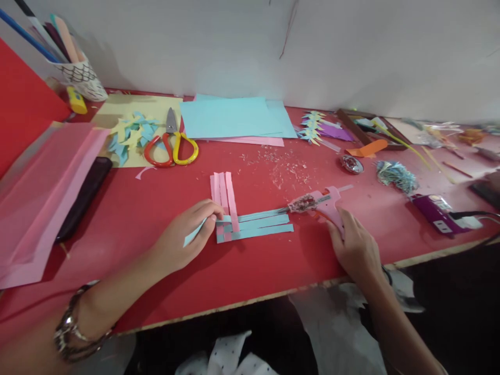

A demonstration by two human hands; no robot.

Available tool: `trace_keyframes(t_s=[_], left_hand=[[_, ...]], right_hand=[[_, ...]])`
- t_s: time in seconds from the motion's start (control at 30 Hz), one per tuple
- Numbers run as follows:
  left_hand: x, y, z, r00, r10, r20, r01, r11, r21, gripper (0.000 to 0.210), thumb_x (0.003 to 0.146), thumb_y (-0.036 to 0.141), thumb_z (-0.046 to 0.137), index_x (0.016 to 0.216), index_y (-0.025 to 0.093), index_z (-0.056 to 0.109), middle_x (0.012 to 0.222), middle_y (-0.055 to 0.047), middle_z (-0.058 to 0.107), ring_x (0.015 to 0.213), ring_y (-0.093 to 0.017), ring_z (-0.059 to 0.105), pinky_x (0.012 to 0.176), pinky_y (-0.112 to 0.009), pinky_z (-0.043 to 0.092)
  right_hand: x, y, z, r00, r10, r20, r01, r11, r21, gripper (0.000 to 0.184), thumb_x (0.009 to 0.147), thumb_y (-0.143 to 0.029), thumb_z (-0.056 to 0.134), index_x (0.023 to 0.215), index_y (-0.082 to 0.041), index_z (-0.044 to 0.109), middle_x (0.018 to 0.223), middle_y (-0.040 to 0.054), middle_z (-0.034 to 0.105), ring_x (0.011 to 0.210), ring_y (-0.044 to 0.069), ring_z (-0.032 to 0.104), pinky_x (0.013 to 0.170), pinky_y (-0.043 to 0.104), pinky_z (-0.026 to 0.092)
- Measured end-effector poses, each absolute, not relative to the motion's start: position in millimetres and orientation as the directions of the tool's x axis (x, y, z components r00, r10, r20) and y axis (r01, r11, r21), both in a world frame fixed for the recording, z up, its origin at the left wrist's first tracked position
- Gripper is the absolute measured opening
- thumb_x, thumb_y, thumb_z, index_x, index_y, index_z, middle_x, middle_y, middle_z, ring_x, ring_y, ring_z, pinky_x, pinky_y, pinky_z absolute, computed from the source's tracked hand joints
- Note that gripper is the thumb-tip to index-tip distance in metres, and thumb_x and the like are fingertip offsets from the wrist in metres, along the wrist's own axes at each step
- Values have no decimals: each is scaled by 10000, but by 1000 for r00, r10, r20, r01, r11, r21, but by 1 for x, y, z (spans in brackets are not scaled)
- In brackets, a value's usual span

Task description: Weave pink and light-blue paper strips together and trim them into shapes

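My left hand is closed, pinching a light blue paper strip over the corner of a small paper weave. Pink strips run away from me in that weave, and blue strips stretch to the right. Fingers of my right hand wrap round the handle of a pink hot glue gun. Its nozzle points left, at the end of the upper blue strip; whether it touches the paper I cannot tell. A clear glue stick sticks out of its back.
Scissors and paper scraps lie at the back left, beside blue sheets. Pink sheets cover part of a black phone. A pen cup stands far left. At right are a purple power box and a brown tray.
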State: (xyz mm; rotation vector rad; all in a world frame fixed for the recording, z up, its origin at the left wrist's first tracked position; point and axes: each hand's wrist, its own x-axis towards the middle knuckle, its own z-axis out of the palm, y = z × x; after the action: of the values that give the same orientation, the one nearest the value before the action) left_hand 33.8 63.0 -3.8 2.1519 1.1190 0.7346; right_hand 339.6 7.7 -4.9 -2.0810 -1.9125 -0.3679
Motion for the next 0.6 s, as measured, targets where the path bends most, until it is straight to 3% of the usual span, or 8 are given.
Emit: trace_keyframes(t_s=[0.37, 0.6], left_hand=[[34, 64, -3, 488, 846, 215, 487, -468, 737, 238, 883, 291, 255, 837, 200, 471, 850, -25, 568, 790, -136, 542, 694, -249, 434], [34, 63, -3, 506, 839, 199, 483, -466, 741, 241, 885, 297, 250, 835, 202, 465, 833, -17, 551, 773, -135, 532, 689, -251, 430]], right_hand=[[355, 11, -4, 133, 906, 402, 991, -117, -63, 345, 839, -352, 332, 1064, -155, 505, 962, 141, 634, 810, 268, 609, 553, 318, 441], [368, 29, 4, 232, 887, 399, 970, -180, -164, 309, 786, -443, 380, 885, -184, 516, 675, 67, 579, 599, 226, 542, 484, 290, 352]])
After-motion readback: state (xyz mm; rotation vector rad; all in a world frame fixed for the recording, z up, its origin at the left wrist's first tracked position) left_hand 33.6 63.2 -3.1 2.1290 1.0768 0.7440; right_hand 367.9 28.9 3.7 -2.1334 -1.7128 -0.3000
